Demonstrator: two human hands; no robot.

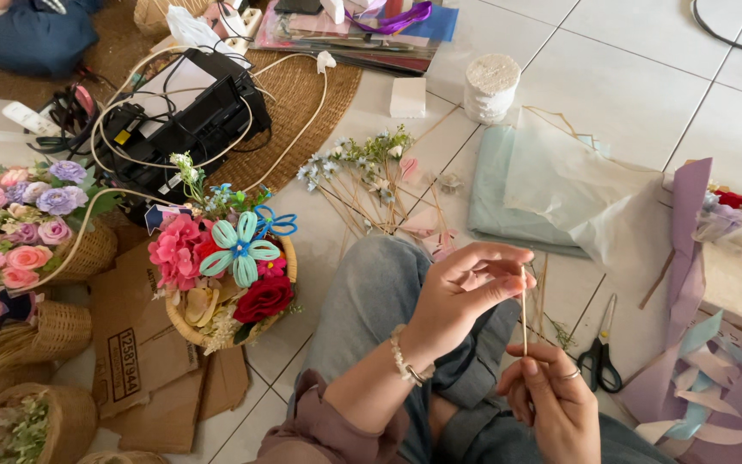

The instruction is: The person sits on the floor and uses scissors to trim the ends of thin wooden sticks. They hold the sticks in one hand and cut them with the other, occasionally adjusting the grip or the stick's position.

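Basket (184,325) of fabric flowers at 9 o'clock on floor. Left hand (461,288) pinches top of thin wooden stick (523,311); right hand (551,397) grips its base, upright over lap. Likely wrapping step; next needs steady twist. Scissors (599,354) at 3 o'clock.

The thin pale wooden stick (523,309) between the hands is light tan. The round woven wicker basket (184,326) is straw-coloured and carries a pink fabric flower (175,249), a mint-green looped flower with a blue centre (239,249) and a deep red rose (263,298). The small steel scissors (599,357) have black handles. The folded sheets of wrapping paper (508,193) are pale teal. The floor tiles (629,69) are off-white with grey joints. The flat cardboard (135,344) is brown.
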